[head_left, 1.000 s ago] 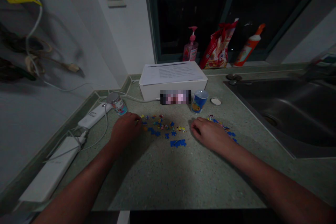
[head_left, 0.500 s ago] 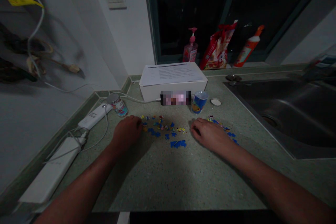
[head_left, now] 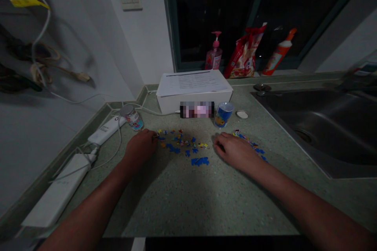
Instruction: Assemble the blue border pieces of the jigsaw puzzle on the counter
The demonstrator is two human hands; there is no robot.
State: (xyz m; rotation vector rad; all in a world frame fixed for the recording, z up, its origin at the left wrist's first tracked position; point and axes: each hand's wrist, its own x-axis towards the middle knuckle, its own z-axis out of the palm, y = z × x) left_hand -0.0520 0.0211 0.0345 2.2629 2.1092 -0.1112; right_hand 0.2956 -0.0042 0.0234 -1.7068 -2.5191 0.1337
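Small jigsaw puzzle pieces (head_left: 182,141), blue, yellow and multicoloured, lie loosely spread on the counter between my hands. My left hand (head_left: 141,145) is at their left edge, its fingers curled closed with the tips by the outermost pieces. Whatever those fingers pinch, if anything, is too small and dark to name. A joined blue strip of pieces (head_left: 200,161) lies nearer to me. On the right, my right hand (head_left: 235,150) rests on the counter, fingers curled inward and their inside in shadow. More puzzle pieces (head_left: 245,138) lie just behind it, partly hidden by the hand.
A blue can (head_left: 223,115) and a round lid (head_left: 242,114) stand behind my right hand. A lidded jar (head_left: 132,117) is beyond my left. A phone (head_left: 197,110) leans on a white box (head_left: 194,98). Power strips (head_left: 60,190) lie left, a sink (head_left: 326,125) right.
My left hand has drawn back slightly to the left, and more of the pieces at that edge show. My right hand has stayed in place.
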